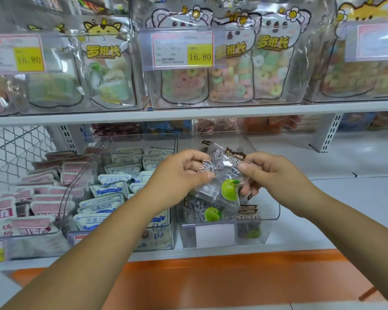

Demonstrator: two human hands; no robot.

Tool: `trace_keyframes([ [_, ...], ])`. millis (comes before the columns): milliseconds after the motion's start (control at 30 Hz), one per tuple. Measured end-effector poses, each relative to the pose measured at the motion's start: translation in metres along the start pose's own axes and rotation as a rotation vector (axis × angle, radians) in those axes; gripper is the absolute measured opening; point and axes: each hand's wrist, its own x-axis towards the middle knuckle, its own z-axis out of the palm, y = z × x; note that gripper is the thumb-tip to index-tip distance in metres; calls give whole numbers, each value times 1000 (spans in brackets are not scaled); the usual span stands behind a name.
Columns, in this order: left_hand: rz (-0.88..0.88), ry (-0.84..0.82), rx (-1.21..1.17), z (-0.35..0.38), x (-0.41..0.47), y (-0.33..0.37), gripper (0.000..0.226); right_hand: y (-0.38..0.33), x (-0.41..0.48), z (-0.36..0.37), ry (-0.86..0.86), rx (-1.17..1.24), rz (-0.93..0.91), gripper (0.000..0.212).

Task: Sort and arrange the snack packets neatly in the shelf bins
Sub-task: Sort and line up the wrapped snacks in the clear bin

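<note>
I pinch the packet (pixel 222 175) with my left hand (pixel 179 175) and right hand (pixel 269 173) above the bin (pixel 273 211). It feels light and crinkly, so edges are best.

The snack packet (pixel 224 175) at centre is thin, crinkled plastic film, clear and glossy. Just below it, toward 6 o'clock, the bin (pixel 275 210) is rigid transparent plastic with shiny edges. The shelf board (pixel 188 114) looks like smooth white-painted metal. At 12 o'clock a paper price tag (pixel 182 50) sits behind clear plastic. At 9 o'clock is white wire mesh (pixel 14 148).
</note>
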Motion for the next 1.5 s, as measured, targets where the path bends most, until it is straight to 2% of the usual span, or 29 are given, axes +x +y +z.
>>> trace_keyframes([
  [200, 50, -26, -14, -3, -8, 1, 39, -4, 1, 5, -67, -47, -32, 10],
  [367, 89, 171, -100, -29, -10, -2, 27, -10, 11, 20, -155, 14, 27, 29],
  [433, 60, 239, -162, -48, -11, -7, 26, -6, 18, 22, -200, -112, 79, 24],
  [533, 12, 297, -170, -68, -17, -18, 29, 3, 26, 36, -390, -517, 98, 21],
  [600, -13, 313, -165, -75, -22, -23, 30, 11, 33, 51, -476, -607, 135, 37],
  [700, -24, 332, -166, -83, -27, -26, 26, 17, 42, 72, -522, -656, 199, 81],
  [767, -32, 336, -159, -86, -29, -28, 25, 17, 47, 78, -537, -655, 204, 92],
  [833, -38, 332, -154, -86, -29, -28, 26, 17, 49, 80, -551, -639, 207, 93],
  [1000, -31, 281, -151, -77, -27, -25, 25, 23, 43, 78, -471, -544, 213, 75],
  [1167, 2, 286, -173, -70, -23, -19, 27, 14, 40, 40, -248, -224, 273, 59],
  [1233, 21, 262, -159, -64, -22, -17, 26, 8, 35, 22, -212, -105, 284, 57],
  [1333, 43, 222, -124, -52, -19, -15, 22, 3, 26, 7, -160, -6, 230, 51],
  [1500, 24, 233, -22, -34, -10, -16, 23, -1, 16, -9, 51, 32, 143, 39],
])
